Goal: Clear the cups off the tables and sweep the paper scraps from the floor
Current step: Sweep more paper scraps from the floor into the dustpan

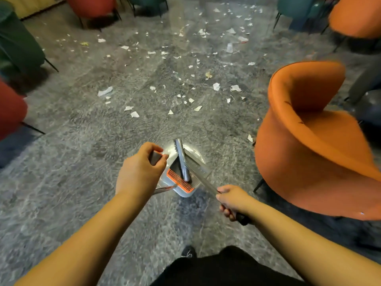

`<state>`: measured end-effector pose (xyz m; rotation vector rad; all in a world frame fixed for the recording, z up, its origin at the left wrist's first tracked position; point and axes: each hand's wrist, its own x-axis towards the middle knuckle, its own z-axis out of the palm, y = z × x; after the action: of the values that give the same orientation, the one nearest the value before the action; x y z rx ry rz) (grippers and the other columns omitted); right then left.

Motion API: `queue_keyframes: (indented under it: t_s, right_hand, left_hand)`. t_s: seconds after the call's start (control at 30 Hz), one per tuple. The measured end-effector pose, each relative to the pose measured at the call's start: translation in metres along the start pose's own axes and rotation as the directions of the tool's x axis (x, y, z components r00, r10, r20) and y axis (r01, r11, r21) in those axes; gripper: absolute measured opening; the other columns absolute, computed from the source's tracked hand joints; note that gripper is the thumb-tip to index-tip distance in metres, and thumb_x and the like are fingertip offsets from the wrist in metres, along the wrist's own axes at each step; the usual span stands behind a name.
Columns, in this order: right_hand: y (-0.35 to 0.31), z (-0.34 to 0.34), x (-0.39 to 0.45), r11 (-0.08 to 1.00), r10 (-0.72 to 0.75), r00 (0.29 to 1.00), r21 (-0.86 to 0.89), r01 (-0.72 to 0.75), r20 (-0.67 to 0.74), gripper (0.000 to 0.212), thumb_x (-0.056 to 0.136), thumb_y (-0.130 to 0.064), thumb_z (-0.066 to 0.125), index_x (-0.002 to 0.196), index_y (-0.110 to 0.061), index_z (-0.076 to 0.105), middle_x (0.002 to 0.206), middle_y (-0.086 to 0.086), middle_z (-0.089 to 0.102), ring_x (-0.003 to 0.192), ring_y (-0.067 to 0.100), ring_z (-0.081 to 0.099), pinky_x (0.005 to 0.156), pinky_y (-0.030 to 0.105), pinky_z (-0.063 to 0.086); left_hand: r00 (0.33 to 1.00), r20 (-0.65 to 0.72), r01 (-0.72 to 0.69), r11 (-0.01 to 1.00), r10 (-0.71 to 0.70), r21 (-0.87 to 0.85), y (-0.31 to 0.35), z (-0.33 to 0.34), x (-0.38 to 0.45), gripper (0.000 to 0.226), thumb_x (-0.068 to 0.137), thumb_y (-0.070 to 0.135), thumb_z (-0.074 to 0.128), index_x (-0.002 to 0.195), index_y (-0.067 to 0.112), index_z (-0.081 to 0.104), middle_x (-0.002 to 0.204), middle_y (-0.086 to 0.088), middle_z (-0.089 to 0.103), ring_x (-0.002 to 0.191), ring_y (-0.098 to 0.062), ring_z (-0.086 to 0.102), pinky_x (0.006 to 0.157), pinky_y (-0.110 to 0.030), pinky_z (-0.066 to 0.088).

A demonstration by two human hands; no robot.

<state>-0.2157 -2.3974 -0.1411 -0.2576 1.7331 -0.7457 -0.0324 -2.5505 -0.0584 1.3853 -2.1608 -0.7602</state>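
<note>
My left hand [142,170] grips the grey top of the dustpan handle [155,157]. Below it hangs the grey dustpan [186,193] with its orange comb edge [179,180]. My right hand [232,200] grips the broom handle [206,183], which has a black end grip. The grey broom head [181,159] sits inside the dustpan. Many white paper scraps [216,86] lie scattered over the grey floor ahead, from the middle of the room to the far side. No cups or tables are in view.
An orange armchair [313,141] stands close on the right. Red chairs [11,110] and a green chair [18,44] line the left. More chairs [354,17] stand at the far side. My dark trousers and a shoe [188,252] show at the bottom.
</note>
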Motion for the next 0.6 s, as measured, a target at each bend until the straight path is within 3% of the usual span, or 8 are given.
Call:
queue_keyframes:
  t_s: [0.1, 0.27, 0.4, 0.6]
  right_hand:
    - [-0.035, -0.004, 0.023, 0.999, 0.006, 1.0, 0.045, -0.005, -0.017, 0.04, 0.1, -0.015, 0.042, 0.139, -0.024, 0.04, 0.062, 0.007, 0.046, 0.036, 0.01, 0.038, 0.038, 0.016, 0.028]
    - [-0.095, -0.032, 0.063, 0.999, -0.029, 0.998, 0.014, 0.03, -0.048, 0.034, 0.101, -0.013, 0.042, 0.135, -0.011, 0.044, 0.062, 0.007, 0.045, 0.042, 0.013, 0.037, 0.037, 0.018, 0.029]
    - [-0.15, -0.067, 0.116, 0.999, -0.017, 0.996, 0.034, 0.02, -0.088, 0.04, 0.101, -0.013, 0.043, 0.141, -0.014, 0.037, 0.064, 0.009, 0.047, 0.045, 0.014, 0.038, 0.036, 0.019, 0.03]
    - [-0.233, -0.134, 0.194, 0.996, 0.029, 0.996, 0.081, -0.022, -0.086, 0.036, 0.101, -0.013, 0.042, 0.137, -0.016, 0.039, 0.063, 0.009, 0.046, 0.043, 0.014, 0.038, 0.038, 0.019, 0.029]
  left_hand:
    - [0.999, 0.018, -0.034, 0.999, 0.034, -0.001, 0.005, 0.004, 0.055, 0.019, 0.084, 0.045, 0.068, 0.093, 0.044, 0.052, 0.07, 0.013, 0.064, 0.071, -0.017, 0.064, 0.062, -0.035, 0.053]
    - [0.996, 0.035, -0.08, 0.997, 0.08, 0.009, 0.016, 0.028, 0.142, 0.019, 0.084, 0.046, 0.068, 0.093, 0.042, 0.052, 0.068, 0.013, 0.064, 0.069, -0.017, 0.064, 0.063, -0.036, 0.053]
    - [0.995, 0.046, -0.086, 0.996, 0.085, 0.006, 0.033, 0.064, 0.22, 0.02, 0.083, 0.046, 0.069, 0.094, 0.041, 0.053, 0.064, 0.015, 0.061, 0.068, -0.017, 0.063, 0.06, -0.035, 0.052]
    - [0.991, 0.096, -0.096, 0.995, 0.094, 0.014, 0.077, 0.12, 0.337, 0.014, 0.083, 0.042, 0.07, 0.09, 0.036, 0.059, 0.074, 0.004, 0.068, 0.074, -0.025, 0.065, 0.065, -0.039, 0.053]
